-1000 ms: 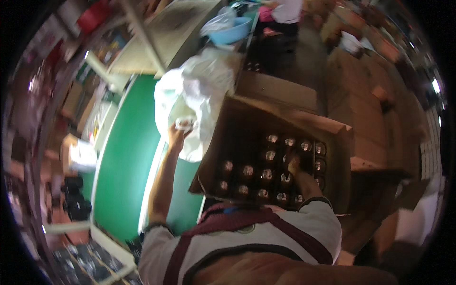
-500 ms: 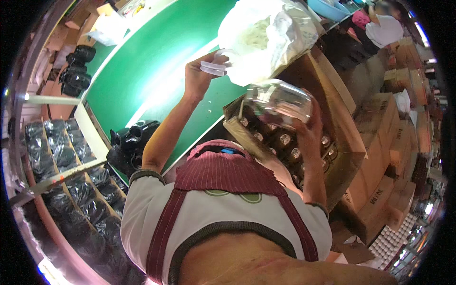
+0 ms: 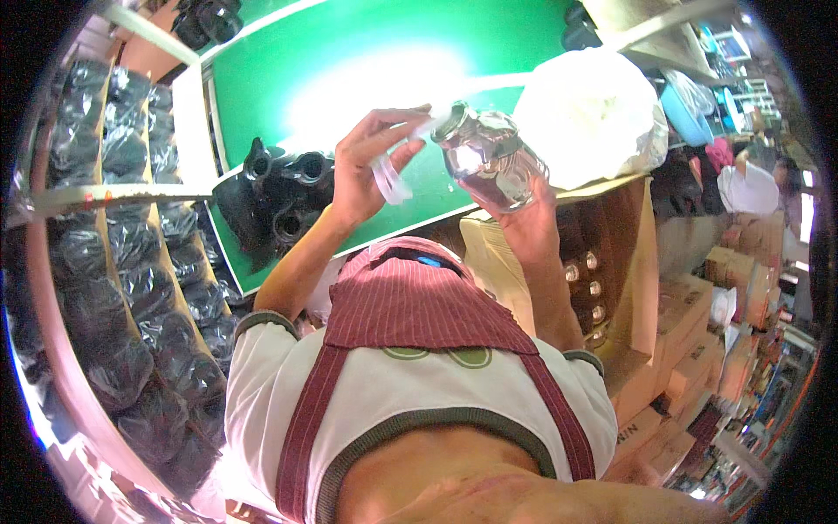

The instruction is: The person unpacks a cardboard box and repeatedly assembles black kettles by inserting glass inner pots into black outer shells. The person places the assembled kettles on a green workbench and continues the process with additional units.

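Note:
A clear glass jar (image 3: 496, 166) is tilted over the green table, its mouth toward the upper left. My right hand (image 3: 531, 225) grips it round its lower end. My left hand (image 3: 368, 162) holds translucent white plastic discs that look like lids. One white disc (image 3: 390, 182) hangs by the lower fingers. Another, blurred, is pinched at the fingertips right at the jar's mouth; whether it touches the rim I cannot tell. Beyond the jar sits a white plastic bag (image 3: 594, 113), overexposed, so its contents are hard to make out.
An open cardboard box (image 3: 642, 288) with several glass jars stands at my right. Black cup-like parts (image 3: 288, 188) lie on the green table's (image 3: 253, 70) near left corner. Divided trays of plastic-wrapped black items (image 3: 122, 279) fill the left. Stacked cartons (image 3: 681, 332) rise farther right; a person sits beyond.
The jar has come up from over the box to the left, meeting the left hand's discs. My view has turned to the right, so the box and bag appear shifted.

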A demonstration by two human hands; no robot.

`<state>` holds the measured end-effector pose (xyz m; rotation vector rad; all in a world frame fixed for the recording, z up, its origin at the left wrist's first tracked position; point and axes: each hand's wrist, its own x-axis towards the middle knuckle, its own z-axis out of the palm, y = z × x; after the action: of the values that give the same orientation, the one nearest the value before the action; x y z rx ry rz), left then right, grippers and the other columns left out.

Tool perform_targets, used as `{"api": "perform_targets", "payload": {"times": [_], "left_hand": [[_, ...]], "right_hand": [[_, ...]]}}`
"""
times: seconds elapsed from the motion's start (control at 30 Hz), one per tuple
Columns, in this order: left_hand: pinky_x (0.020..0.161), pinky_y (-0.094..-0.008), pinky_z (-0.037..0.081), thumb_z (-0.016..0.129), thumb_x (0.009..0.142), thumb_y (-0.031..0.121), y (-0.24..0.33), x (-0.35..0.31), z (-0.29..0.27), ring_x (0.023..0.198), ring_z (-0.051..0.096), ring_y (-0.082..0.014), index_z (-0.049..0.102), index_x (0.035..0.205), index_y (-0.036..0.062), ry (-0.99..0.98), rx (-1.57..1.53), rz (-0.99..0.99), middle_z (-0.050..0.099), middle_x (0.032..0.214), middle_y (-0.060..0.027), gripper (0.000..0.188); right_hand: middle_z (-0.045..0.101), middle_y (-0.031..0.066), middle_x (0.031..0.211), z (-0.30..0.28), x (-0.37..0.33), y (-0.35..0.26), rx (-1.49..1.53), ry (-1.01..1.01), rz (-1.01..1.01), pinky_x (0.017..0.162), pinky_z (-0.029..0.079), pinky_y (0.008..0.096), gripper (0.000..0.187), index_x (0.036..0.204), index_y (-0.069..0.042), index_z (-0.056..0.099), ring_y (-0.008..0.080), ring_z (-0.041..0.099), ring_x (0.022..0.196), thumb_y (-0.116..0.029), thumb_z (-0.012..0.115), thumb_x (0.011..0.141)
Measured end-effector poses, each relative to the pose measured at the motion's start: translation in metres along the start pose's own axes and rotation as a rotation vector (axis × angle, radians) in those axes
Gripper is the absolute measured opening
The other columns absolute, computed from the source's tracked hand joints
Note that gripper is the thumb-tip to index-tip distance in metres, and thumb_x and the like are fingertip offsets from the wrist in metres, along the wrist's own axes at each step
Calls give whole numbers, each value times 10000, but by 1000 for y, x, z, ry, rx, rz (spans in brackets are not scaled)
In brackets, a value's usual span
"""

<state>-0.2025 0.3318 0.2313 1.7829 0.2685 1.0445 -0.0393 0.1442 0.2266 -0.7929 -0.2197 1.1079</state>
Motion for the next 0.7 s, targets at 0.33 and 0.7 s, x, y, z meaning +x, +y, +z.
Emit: {"api": "perform_targets", "payload": {"times": [0.33,0.7], "left_hand": [[941,-365,504,656,937,72,-28,-24,-53,1138,652,-269,575,1100,-19,126,22,47,615,1321,-215,203],[976,-424,476,682,920,217,-36,-15,-76,1141,608,-363,593,1358,87,107,223,-28,537,1376,-211,465]], "right_hand": [[492,120,1346,42,28,63,-472,39,-409,1099,362,395,876,1458,-18,321,234,473,1279,-231,807,761],[519,150,1401,57,59,79,-134,-30,107,1071,467,502,603,1450,-55,387,303,539,1276,-443,489,1000]]}}
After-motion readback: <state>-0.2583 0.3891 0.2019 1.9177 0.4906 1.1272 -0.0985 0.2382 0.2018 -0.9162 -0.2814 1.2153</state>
